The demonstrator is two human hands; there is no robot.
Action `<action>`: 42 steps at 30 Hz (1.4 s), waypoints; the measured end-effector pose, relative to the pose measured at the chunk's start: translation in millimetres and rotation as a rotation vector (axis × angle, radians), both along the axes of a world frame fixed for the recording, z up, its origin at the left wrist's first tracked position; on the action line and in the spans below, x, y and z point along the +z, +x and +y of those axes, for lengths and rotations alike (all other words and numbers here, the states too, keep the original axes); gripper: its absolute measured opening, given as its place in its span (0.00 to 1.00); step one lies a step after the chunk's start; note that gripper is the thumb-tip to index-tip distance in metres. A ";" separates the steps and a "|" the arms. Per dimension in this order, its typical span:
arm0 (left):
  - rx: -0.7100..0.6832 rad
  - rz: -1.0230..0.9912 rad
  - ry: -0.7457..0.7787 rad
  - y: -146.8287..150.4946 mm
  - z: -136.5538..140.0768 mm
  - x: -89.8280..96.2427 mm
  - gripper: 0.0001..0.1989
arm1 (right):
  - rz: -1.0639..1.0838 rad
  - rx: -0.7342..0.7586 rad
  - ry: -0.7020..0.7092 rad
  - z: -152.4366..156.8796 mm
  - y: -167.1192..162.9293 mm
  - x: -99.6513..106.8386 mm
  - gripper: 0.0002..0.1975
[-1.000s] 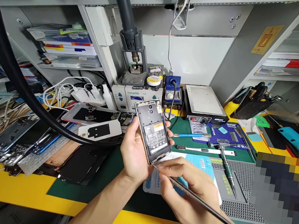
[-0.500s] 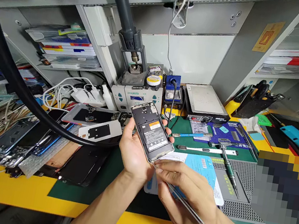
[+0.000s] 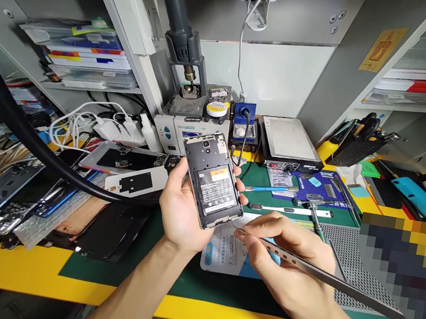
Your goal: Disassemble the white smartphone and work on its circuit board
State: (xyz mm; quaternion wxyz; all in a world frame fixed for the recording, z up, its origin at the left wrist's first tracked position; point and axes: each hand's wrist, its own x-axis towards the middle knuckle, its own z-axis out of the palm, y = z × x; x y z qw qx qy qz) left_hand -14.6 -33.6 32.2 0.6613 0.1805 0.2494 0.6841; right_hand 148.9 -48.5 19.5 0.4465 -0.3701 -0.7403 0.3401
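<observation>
With the left hand point(image 3: 185, 223) I cup the opened black rectangular phone point(image 3: 212, 184) above the yellow tabletop point(image 3: 180, 309), behind its front edge, seemingly for steadiness; the right hand point(image 3: 285, 280) pinches a slim grey metal tool point(image 3: 324, 276), tip near the phone's lower corner.

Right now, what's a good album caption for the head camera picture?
Left hand cradles a phone with battery showing; right hand holds a thin tool near the phone's lower edge.
</observation>
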 end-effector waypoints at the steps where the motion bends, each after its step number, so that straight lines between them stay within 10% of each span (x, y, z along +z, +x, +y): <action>1: -0.008 0.002 -0.001 0.2 -0.2 0.1 0.30 | -0.002 -0.001 0.011 0.0 -0.8 0.7 0.05; 12: -0.034 -0.066 -0.068 -2.4 5.6 -4.1 0.29 | -0.047 0.117 0.411 1.1 0.4 -18.2 0.15; 42: -0.054 -0.131 -0.154 -0.4 4.8 -0.9 0.31 | -0.125 0.063 0.569 -2.1 -5.6 -18.9 0.19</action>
